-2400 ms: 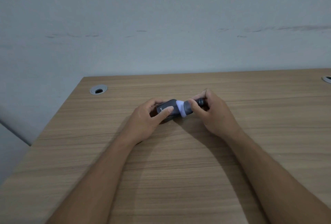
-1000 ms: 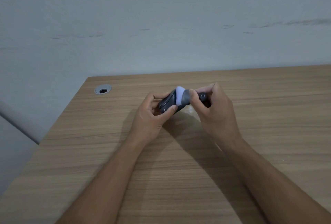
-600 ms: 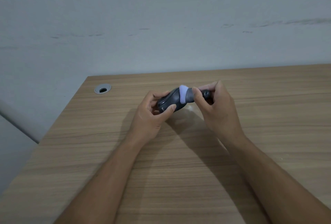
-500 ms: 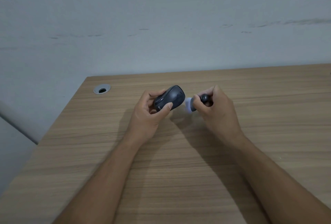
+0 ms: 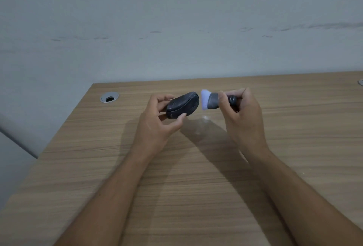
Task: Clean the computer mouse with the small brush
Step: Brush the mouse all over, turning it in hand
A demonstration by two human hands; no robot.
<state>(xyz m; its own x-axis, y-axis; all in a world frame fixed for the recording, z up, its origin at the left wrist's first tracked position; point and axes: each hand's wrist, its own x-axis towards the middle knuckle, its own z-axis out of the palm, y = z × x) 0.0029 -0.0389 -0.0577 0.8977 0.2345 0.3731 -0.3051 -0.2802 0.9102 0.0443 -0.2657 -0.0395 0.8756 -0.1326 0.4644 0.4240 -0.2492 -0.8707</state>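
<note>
While aloft over the table (image 5: 196, 186), mouse (image 5: 182, 105) pinched in left hand (image 5: 155, 126), right hand (image 5: 243, 120) gripping brush (image 5: 211, 101) at its three o'clock.

Both hands raised, left hand (image 5: 157, 126) and right hand (image 5: 243, 122) curled closed.

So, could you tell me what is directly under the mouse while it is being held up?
The mouse is lifted in the left hand; below it lie bare wooden desk and shadow. Fingers cover part of its underside, so that face stays unseen.
</note>
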